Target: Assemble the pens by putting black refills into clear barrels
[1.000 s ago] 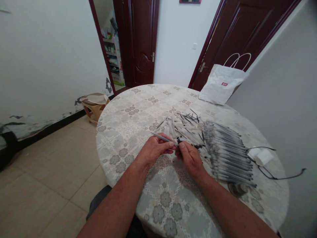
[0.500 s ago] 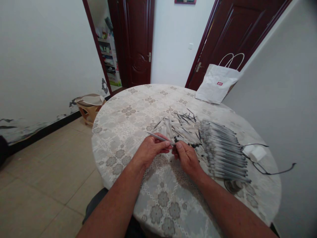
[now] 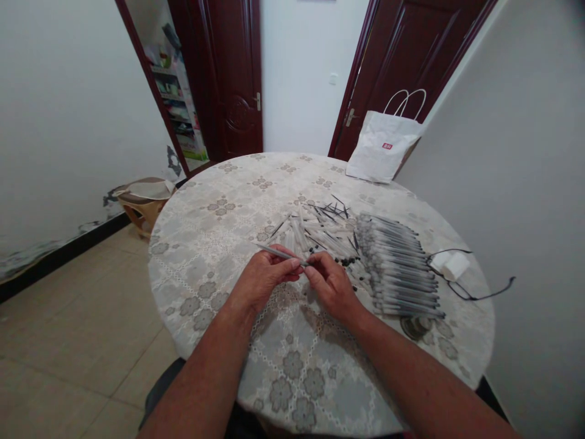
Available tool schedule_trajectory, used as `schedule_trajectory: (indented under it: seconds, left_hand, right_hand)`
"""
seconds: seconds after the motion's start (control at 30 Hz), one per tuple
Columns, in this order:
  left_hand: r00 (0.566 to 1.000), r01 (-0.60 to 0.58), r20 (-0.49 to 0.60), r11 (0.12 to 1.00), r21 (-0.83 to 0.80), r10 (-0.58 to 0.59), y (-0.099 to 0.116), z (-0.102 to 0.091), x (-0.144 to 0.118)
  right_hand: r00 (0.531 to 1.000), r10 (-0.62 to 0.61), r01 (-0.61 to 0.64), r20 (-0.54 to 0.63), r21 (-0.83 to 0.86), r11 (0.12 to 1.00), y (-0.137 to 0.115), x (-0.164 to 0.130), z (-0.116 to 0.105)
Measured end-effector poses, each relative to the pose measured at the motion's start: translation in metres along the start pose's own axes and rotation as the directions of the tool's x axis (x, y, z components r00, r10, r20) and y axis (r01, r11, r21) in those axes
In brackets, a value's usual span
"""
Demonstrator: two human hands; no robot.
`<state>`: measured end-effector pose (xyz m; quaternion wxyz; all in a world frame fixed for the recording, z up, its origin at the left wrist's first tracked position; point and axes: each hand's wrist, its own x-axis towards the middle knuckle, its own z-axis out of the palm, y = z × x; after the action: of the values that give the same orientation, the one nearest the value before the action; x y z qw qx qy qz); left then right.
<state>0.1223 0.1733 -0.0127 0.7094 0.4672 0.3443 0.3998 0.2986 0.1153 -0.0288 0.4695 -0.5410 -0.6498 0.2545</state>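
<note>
A slim grey pen [image 3: 273, 250] lies slantwise across the fingers of my left hand [image 3: 264, 277], which is closed around it, with its pointed end sticking out to the left. My right hand [image 3: 333, 285] meets the pen's other end, thumb and forefinger pinched there; those fingertips hide that end. Just beyond my hands are loose clear tubes [image 3: 298, 236], thin dark refills [image 3: 331, 211] and small black plugs [image 3: 350, 262]. To the right of my right hand, many similar pens [image 3: 402, 265] lie stacked side by side in a block.
A patterned cloth covers the round table [image 3: 201, 238]. Eyeglasses [image 3: 475, 297] and a crumpled white tissue [image 3: 450, 264] rest right of the pen stack, and a round dark object [image 3: 415, 327] sits below it. A white paper bag [image 3: 382, 146] stands at the back; a stool [image 3: 145, 204] is at left.
My right thumb and forefinger have closed in on the pen's right end, where a small gap showed before. The whole view has shifted, so everything appears further left.
</note>
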Motion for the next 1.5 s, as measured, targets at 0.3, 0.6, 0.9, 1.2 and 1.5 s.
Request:
schedule_trajectory:
  seconds: [0.3,0.6,0.9,1.2,1.5]
  left_hand:
    - [0.999,0.011,0.036,1.000,0.023,-0.012,-0.001,-0.002,0.001]
    - [0.989,-0.025,-0.144,0.995,-0.097,0.011,0.005,-0.011,0.003]
    - [0.989,-0.056,-0.141,0.994,-0.094,0.042,0.009,-0.011,0.001]
    - [0.994,-0.052,-0.095,0.998,0.042,0.056,0.014,-0.026,0.001]
    - [0.946,-0.137,-0.288,0.989,0.056,0.148,0.031,-0.059,0.000]
  right_hand:
    - [0.998,0.030,-0.030,0.049,-0.001,1.000,-0.001,0.000,-0.001]
    - [0.992,0.122,-0.126,0.040,0.108,0.986,0.003,0.002,-0.003]
    - [0.981,0.177,-0.190,0.074,0.244,0.951,0.004,0.002,-0.005]
    - [0.982,0.131,-0.158,0.137,0.209,0.965,0.001,0.001,-0.003]
    - [0.988,0.155,-0.155,0.014,0.204,0.967,0.010,0.004,-0.014]
